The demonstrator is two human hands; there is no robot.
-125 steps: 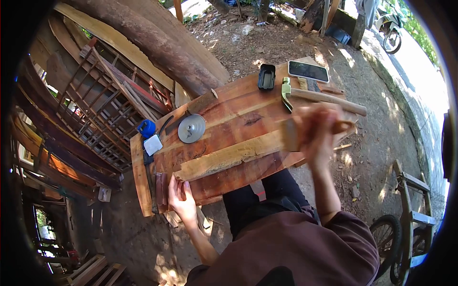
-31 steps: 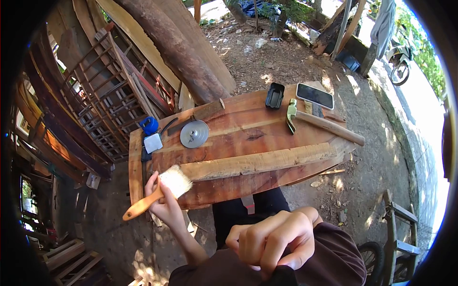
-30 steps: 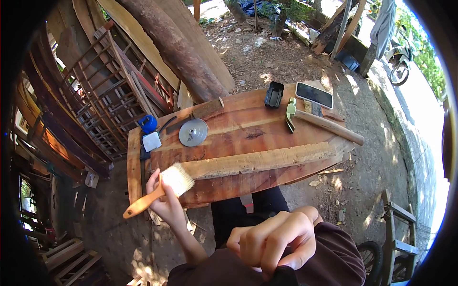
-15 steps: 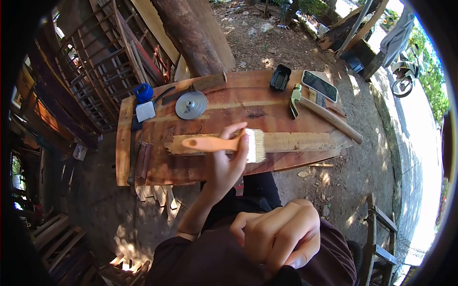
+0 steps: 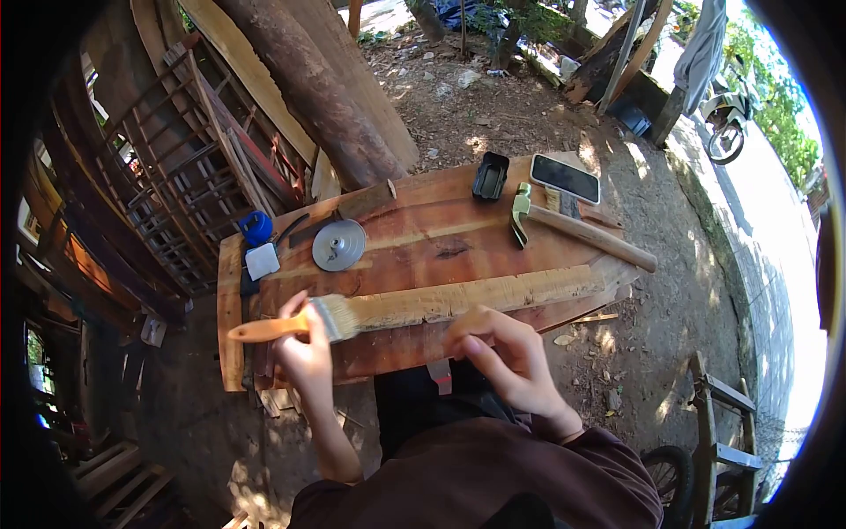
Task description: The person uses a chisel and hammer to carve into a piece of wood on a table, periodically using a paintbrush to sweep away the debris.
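Note:
My left hand (image 5: 306,353) is closed around the ferrule end of a paintbrush (image 5: 269,330) with an orange-brown wooden handle and pale bristles. The brush lies level above the left part of the table, its bristles pointing right, near the left end of a long pale wood strip (image 5: 476,298). Over the table's front edge, my right hand (image 5: 515,366) has its fingers curled, thumb close to the index finger, with nothing seen in it. That strip lies along the reddish wooden tabletop (image 5: 405,256).
On the table sit a metal disc (image 5: 339,245), a blue round item (image 5: 256,227), a white block (image 5: 262,262), a black tray (image 5: 490,176), a hammer (image 5: 586,234) and a phone (image 5: 566,178). A tree trunk (image 5: 308,88) leans behind. A wooden frame (image 5: 723,441) stands at right.
My left hand has carried the paintbrush left, toward the strip's left end. My right hand has moved from near my chest forward to the table's front edge. The view has shifted.

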